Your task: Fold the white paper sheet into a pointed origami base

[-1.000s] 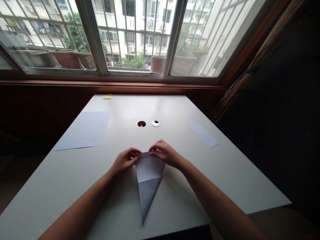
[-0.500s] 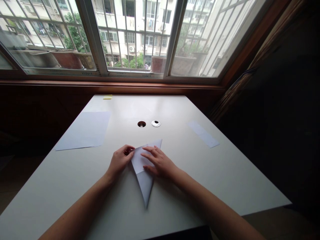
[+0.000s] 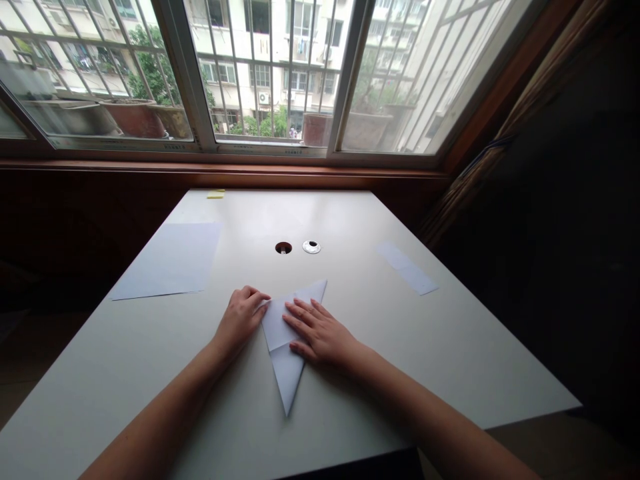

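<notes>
A folded sheet of white paper lies on the white table, one long point towards me and another to the far right. A crease crosses its middle. My left hand pinches the paper's left corner between thumb and fingers. My right hand rests flat on the paper's right side with its fingers spread, covering part of that side.
Larger white paper lies at the table's left, and a narrow paper strip at the right. Farther back are a cable hole, its round cover and a yellow slip. A dark edge shows at the bottom.
My right hand has come down flat onto the paper. The paper has turned slightly, its near point shifting left. My left fingers have closed more on the left corner.
</notes>
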Available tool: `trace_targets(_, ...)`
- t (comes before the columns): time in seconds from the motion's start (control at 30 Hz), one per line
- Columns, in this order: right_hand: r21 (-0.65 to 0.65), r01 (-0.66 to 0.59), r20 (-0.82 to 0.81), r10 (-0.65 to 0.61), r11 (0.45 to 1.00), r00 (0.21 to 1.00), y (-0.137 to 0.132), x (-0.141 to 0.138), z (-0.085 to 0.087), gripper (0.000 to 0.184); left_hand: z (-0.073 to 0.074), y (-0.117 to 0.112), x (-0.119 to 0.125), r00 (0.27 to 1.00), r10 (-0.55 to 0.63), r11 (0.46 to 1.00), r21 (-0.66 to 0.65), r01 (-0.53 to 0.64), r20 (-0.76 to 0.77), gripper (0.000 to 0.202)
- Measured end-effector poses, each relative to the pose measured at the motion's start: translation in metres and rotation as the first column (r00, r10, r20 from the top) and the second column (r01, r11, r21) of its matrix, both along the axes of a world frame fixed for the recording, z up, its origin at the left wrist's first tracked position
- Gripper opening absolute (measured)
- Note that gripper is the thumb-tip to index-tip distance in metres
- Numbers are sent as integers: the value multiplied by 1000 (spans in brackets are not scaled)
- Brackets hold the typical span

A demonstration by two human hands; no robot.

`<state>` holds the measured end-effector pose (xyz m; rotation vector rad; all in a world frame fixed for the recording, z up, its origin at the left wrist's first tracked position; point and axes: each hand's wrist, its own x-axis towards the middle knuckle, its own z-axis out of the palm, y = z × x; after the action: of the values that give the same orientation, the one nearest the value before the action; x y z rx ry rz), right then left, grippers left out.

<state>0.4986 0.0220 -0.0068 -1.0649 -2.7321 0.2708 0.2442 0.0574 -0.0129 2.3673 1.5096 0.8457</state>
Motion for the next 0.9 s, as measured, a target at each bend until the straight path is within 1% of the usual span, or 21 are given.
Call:
trace_targets(0.13, -20, -8, 12, 9, 1000, 1000, -3, 5, 1, 68, -4, -4, 3, 996, -9, 999, 46, 13, -90, 24)
trace_targets(0.27, -46, -32, 19, 33, 998, 999, -6, 11, 3, 78, -6, -7, 8, 991, 7, 997, 75, 3, -137, 27)
trace_targets(0.47, -78, -35, 35, 38, 996, 999, -11, 19, 6, 86, -8, -7, 12, 988, 32, 996, 93, -18, -153, 29)
trace_targets(0.57, -88, -23, 47, 27, 996, 999, -12, 21, 6, 87, -6, -7, 11, 989, 26, 995, 98, -12, -146, 29)
trace_targets(0.63, -85, -1, 59, 6, 996, 998, -11, 22, 7, 87, -2, -7, 10, 991, 4, 993, 117, 12, -136, 28)
trace_targets(0.7, -74, 39, 69, -34, 996, 997, -9, 25, 7, 85, 3, -8, 10, 990, -59, 986, 149, 78, -126, 28)
trace_targets(0.77, -62, 87, 77, -83, 994, 994, -6, 29, 6, 84, 6, -11, 13, 972, -193, 963, 163, 214, -133, 28)
trace_targets(0.83, -48, 131, 85, -127, 990, 988, -2, 36, 5, 84, 8, -14, 18, 918, -363, 913, 137, 385, -161, 30)
trace_targets(0.87, -41, 151, 89, -147, 988, 985, 1, 40, 5, 84, 8, -16, 21, 884, -431, 884, 113, 454, -180, 33)
trace_targets(0.9, -36, 170, 92, -167, 985, 982, 3, 44, 4, 84, 8, -17, 24, 857, -474, 863, 88, 498, -200, 36)
